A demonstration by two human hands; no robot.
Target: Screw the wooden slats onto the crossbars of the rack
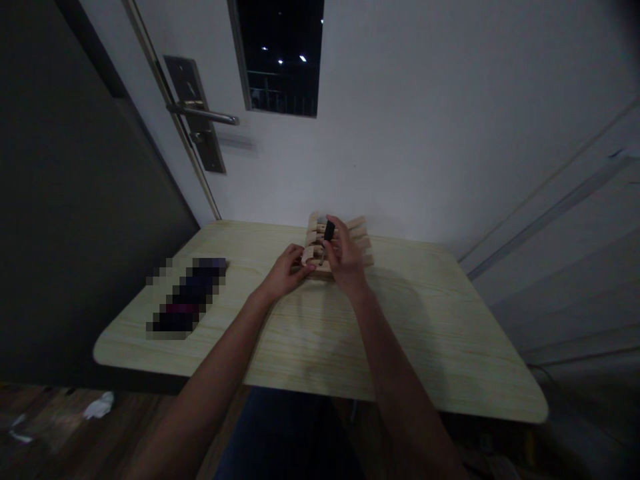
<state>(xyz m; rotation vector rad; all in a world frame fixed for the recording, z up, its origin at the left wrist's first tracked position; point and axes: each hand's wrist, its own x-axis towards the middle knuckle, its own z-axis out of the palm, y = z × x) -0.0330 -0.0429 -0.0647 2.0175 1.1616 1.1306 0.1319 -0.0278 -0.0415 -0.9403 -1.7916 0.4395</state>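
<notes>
A light wooden rack-like piece (pixel 326 268) with several pale slats or handles stands near the back of the table. Its exact kind is hard to make out in the dim light. My left hand (pixel 287 270) grips its left front corner, thumb in front and fingers at the side. Above it, my right hand (pixel 345 259) pinches a small black-handled tool (pixel 329 230), held upright between thumb and fingers. A thin metal part (pixel 323 256) shows below the black handle, close to the wood. My right hand hides part of the slats behind it.
The pale wood-grain table (pixel 320 333) reaches to a white door with a metal handle (pixel 210 117) and a dark window (pixel 285 60). A blurred-out dark object (pixel 193 297) lies on the table's left. A crumpled white paper (pixel 100 405) is on the floor.
</notes>
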